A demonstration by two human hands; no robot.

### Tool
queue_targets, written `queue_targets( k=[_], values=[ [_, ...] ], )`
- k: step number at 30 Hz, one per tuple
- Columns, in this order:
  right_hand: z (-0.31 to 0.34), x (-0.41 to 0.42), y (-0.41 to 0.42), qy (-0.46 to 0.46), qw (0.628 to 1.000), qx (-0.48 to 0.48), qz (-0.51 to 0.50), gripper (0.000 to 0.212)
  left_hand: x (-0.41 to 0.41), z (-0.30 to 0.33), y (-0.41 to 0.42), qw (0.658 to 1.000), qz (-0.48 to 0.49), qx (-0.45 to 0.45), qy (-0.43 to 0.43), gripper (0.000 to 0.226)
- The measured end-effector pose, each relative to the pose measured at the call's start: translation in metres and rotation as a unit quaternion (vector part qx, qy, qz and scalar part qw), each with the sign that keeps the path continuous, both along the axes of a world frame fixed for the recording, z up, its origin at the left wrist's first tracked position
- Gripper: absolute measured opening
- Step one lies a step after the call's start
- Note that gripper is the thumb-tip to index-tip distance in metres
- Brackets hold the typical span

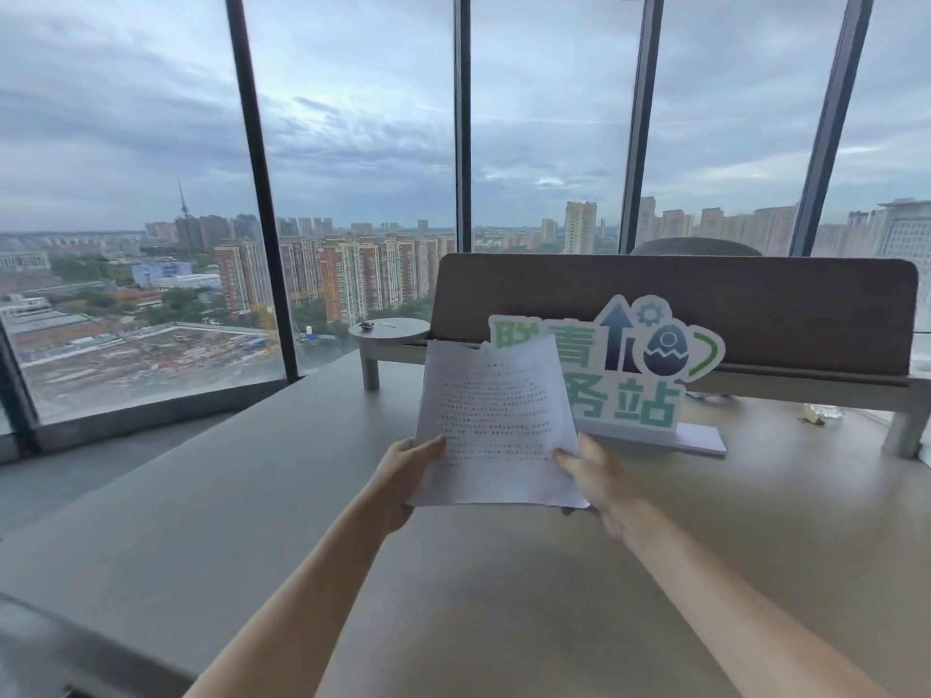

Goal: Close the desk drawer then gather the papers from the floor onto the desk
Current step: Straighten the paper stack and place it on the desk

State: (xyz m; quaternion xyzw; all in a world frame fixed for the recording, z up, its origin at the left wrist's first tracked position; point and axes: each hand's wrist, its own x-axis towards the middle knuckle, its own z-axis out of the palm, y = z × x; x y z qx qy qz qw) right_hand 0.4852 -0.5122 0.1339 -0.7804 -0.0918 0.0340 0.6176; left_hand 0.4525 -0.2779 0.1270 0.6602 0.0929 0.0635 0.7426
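Observation:
A white stack of printed papers (496,420) is held upright in the air above the grey desk (282,496). My left hand (403,476) grips its lower left edge, thumb on the front. My right hand (594,476) grips its lower right corner. The sheets stand tilted slightly toward me, their bottom edge just above the desk top. The top edge looks torn or uneven. The desk drawer and the floor are out of view.
A white and green cut-out sign (635,370) on a flat base stands right behind the papers. A brown divider panel (705,304) on a raised shelf runs along the back. A small round shelf (390,330) sits at its left end. Floor-to-ceiling windows surround the desk.

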Motion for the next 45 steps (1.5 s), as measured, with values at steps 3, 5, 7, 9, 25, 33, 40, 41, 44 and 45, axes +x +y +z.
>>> queue_targets(
  k=[3, 5, 7, 9, 25, 33, 40, 41, 44, 45],
  values=[
    [0.000, 0.008, 0.035, 0.022, 1.000, -0.004, 0.002, 0.018, -0.006, 0.002, 0.024, 0.999, 0.043, 0.002, 0.013, 0.013],
    [-0.007, 0.014, 0.057, 0.042, 0.999, -0.003, 0.002, 0.019, -0.009, 0.000, 0.043, 0.997, 0.071, 0.011, 0.017, 0.017],
    [-0.015, 0.020, 0.079, 0.067, 0.998, 0.007, 0.008, 0.021, -0.012, -0.003, 0.063, 0.995, 0.089, 0.026, 0.022, 0.019],
    [-0.024, 0.027, 0.099, 0.096, 0.995, 0.024, 0.019, 0.019, -0.012, -0.005, 0.083, 0.993, 0.101, 0.050, 0.035, 0.019],
    [-0.036, 0.097, 0.236, 0.115, 0.985, -0.091, 0.094, 0.044, 0.043, -0.026, 0.238, 0.951, 0.176, 0.203, 0.152, 0.009],
    [-0.056, 0.143, 0.273, 0.118, 0.988, -0.077, 0.069, 0.051, 0.095, -0.027, 0.280, 0.917, 0.205, 0.299, 0.164, 0.027],
    [-0.091, 0.179, 0.291, 0.104, 0.991, -0.040, 0.080, 0.028, 0.117, -0.036, 0.305, 0.884, 0.222, 0.373, 0.175, 0.039],
    [-0.097, 0.186, 0.293, 0.096, 0.991, -0.043, 0.082, 0.031, 0.119, -0.035, 0.304, 0.882, 0.224, 0.377, 0.173, 0.039],
    [-0.103, 0.193, 0.299, 0.082, 0.992, -0.052, 0.077, 0.038, 0.126, -0.036, 0.304, 0.874, 0.231, 0.393, 0.167, 0.039],
    [-0.107, 0.198, 0.300, 0.081, 0.992, -0.050, 0.079, 0.039, 0.128, -0.036, 0.305, 0.872, 0.234, 0.398, 0.164, 0.039]
  ],
)
